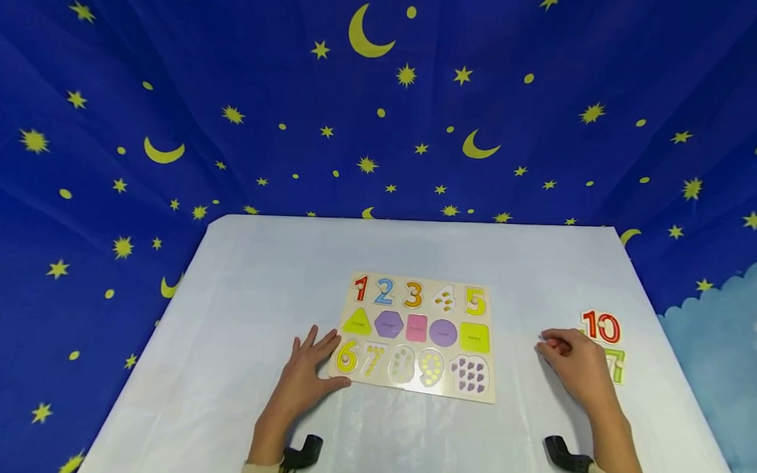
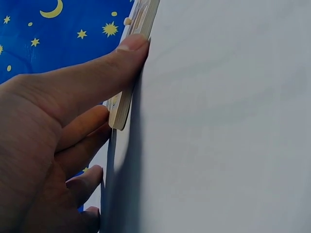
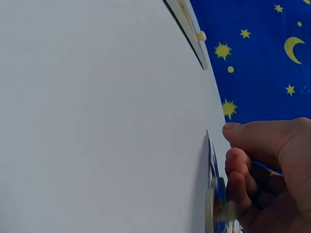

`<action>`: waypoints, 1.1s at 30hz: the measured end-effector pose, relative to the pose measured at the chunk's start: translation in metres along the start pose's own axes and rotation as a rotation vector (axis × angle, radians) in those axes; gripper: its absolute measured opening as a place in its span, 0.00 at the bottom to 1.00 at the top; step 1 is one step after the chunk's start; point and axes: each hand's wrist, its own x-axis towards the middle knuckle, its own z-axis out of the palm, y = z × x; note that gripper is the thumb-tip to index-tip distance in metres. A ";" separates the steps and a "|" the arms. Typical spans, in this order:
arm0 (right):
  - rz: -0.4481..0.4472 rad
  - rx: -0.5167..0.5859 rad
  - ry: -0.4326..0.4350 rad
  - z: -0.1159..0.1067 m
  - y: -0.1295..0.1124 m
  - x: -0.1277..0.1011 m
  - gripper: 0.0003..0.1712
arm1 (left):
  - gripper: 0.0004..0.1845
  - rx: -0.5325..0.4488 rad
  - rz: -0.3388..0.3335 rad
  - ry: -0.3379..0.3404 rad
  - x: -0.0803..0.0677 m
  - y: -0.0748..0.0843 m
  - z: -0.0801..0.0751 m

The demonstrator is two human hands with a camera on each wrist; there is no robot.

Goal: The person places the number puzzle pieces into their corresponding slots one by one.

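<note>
A wooden number-and-shape puzzle board [image 1: 417, 304] lies in the middle of the white table [image 1: 258, 274]. Pieces 1, 2, 3, 5, 6 and the row of shapes sit in it; other number slots show only dots. My left hand [image 1: 312, 371] rests flat at the board's near left corner, its thumb [image 2: 124, 54] along the board's edge [image 2: 120, 108]. My right hand [image 1: 573, 362] lies on the table right of the board, fingers curled round a thin bluish puzzle piece [image 3: 215, 194], which the hand mostly hides.
A loose red 10 piece [image 1: 601, 326] and a green 7 piece [image 1: 617, 364] lie by the table's right edge, just beyond my right hand. The board's far edge [image 3: 192, 29] shows in the right wrist view. Blue starry cloth [image 1: 383, 111] hangs behind.
</note>
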 end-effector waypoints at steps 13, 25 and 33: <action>0.033 0.025 0.039 -0.013 0.007 -0.015 0.14 | 0.48 -0.009 -0.021 -0.012 0.001 0.002 0.004; 0.074 0.007 0.078 -0.022 0.013 -0.015 0.16 | 0.48 -0.011 -0.022 0.002 0.006 0.003 0.001; 0.077 -0.032 0.049 -0.026 0.020 -0.030 0.16 | 0.48 -0.018 -0.021 -0.016 0.005 0.002 0.002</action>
